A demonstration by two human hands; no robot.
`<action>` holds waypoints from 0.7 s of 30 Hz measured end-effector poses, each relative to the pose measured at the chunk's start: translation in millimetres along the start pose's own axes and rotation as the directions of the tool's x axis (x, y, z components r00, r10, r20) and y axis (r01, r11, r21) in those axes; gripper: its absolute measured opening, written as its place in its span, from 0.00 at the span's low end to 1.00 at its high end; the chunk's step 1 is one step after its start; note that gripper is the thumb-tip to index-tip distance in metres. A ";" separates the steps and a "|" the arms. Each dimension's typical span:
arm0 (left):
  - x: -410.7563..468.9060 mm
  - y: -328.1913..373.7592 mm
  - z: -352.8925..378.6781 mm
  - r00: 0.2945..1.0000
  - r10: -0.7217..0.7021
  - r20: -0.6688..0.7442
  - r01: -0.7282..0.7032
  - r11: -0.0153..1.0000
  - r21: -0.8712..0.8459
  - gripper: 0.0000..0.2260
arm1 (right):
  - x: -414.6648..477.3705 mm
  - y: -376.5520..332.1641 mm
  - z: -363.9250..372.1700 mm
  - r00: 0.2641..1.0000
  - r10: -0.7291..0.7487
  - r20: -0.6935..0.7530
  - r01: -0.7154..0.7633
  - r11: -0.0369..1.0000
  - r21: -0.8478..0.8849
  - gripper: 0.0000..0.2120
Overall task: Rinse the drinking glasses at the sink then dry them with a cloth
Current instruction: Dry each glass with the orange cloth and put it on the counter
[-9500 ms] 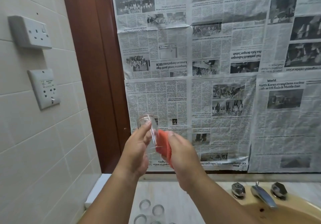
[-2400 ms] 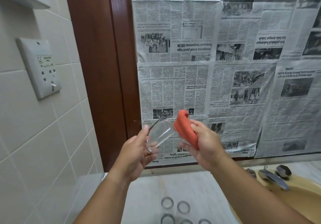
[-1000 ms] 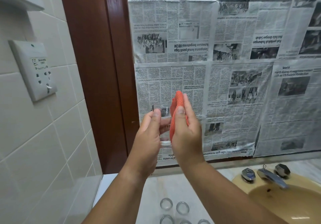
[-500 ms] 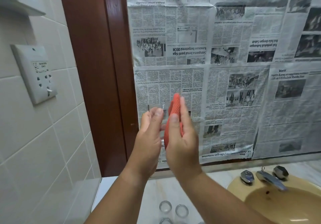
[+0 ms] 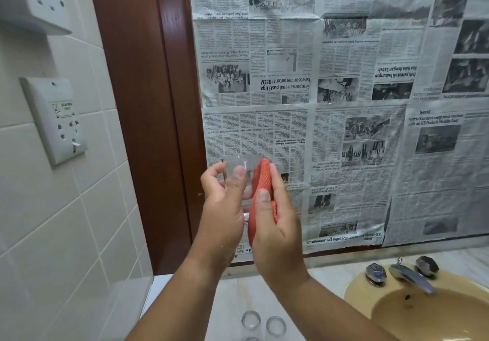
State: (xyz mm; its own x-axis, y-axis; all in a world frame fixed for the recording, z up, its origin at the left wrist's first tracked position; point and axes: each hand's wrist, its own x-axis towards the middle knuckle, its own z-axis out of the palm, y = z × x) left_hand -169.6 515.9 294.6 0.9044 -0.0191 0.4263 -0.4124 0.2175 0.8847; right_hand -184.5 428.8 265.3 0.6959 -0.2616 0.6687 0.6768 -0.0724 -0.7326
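My left hand [image 5: 225, 208] holds a clear drinking glass [image 5: 239, 167] upright at chest height in front of the papered wall. My right hand [image 5: 275, 219] grips an orange cloth [image 5: 260, 182] and presses it flat against the glass's right side. Much of the glass is hidden between the two hands. Two more clear glasses [image 5: 250, 319] [image 5: 276, 325] stand on the pale counter [image 5: 230, 298] below my arms; the rim of a third shows at the bottom edge.
A tan sink basin [image 5: 423, 311] with a chrome tap [image 5: 412, 278] and two knobs lies at the lower right. Newspaper sheets [image 5: 344, 102] cover the wall behind. A dark wooden frame [image 5: 143, 102] and tiled wall with sockets [image 5: 57, 121] are on the left.
Over the last second both hands stay together with the cloth rubbing along the glass; the hands have lowered slightly. Earlier the glass was tilted on its side with the cloth at its mouth.
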 end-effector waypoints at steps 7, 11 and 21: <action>-1.5 -1.3 14.2 0.997 -0.042 0.067 0.040 0.999 0.027 0.32 | 26.5 -8.9 -10.6 0.999 0.008 -0.053 -0.005 0.998 0.058 0.22; 2.8 -7.2 14.5 0.999 -0.034 0.013 0.034 0.999 0.004 0.29 | 6.0 4.7 -13.5 0.999 -0.034 -0.027 0.034 0.999 0.004 0.25; 0.3 -4.2 55.6 0.999 -0.037 0.008 0.037 0.999 -0.038 0.23 | 13.3 -4.4 -50.1 0.998 -0.054 -0.009 0.054 0.998 -0.027 0.24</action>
State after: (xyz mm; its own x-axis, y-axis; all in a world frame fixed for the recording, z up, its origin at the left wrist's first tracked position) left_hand -173.7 460.8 301.5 0.9182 -0.0348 0.3946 -0.3738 0.2539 0.8921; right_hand -190.3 377.3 271.1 0.6560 -0.2655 0.7065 0.7068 -0.1123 -0.6985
